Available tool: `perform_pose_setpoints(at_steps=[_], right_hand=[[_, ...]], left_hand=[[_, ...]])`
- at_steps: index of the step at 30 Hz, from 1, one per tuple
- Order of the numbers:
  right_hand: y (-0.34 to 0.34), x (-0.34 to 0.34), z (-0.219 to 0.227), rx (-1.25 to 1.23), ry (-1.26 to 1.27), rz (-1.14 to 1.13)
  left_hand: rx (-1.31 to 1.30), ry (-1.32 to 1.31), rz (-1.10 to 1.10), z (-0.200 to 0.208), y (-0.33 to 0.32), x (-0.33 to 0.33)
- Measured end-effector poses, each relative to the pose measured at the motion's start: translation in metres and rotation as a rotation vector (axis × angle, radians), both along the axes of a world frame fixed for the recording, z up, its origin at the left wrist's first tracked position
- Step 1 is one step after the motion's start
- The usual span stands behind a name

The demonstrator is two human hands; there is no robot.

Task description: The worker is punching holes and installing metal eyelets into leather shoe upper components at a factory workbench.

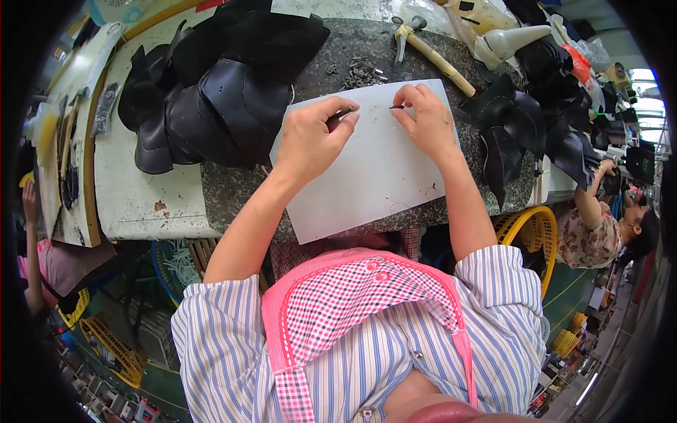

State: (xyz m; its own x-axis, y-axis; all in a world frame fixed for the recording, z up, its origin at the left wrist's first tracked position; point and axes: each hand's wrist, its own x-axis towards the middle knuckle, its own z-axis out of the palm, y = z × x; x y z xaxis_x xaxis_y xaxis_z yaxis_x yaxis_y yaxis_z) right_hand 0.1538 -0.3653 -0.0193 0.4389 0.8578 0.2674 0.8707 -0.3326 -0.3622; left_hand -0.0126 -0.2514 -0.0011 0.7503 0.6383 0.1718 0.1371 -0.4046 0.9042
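Above a white board both of my hands are closed in a pinch, a short gap apart. My left hand grips a short, dark, narrow piece between thumb and fingers; its exact kind does not show. Between the fingertips of my right hand is a tiny, thin dark piece, too small to name. A few dark specks lie on the board. Black leather-like shoe uppers are heaped beyond my left hand, and more black uppers lie to the right.
A hammer with a wooden handle and a pile of small metal bits lie behind the board on the dark speckled slab. Yellow baskets stand below the table at right. Another person works at far right, one more at far left.
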Motion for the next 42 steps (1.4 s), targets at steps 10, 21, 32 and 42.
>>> perform_pose_setpoints(at_steps=[10,21,32,42], right_hand=[[-0.007,-0.034,0.027,0.343,1.256,0.352],[-0.006,-0.051,0.044,0.325,0.7,0.573],[-0.001,-0.052,0.035,0.486,1.61,0.3],[-0.001,-0.058,0.02,0.468,1.64,0.586]], left_hand=[[-0.527,-0.197,-0.169,-0.002,-0.017,-0.006],[-1.403,-0.175,-0.375,-0.005,-0.023,-0.017],[-0.289,-0.3,-0.087,0.009,-0.022,-0.03],[-0.103,-0.306,-0.264,0.014,-0.01,-0.03]])
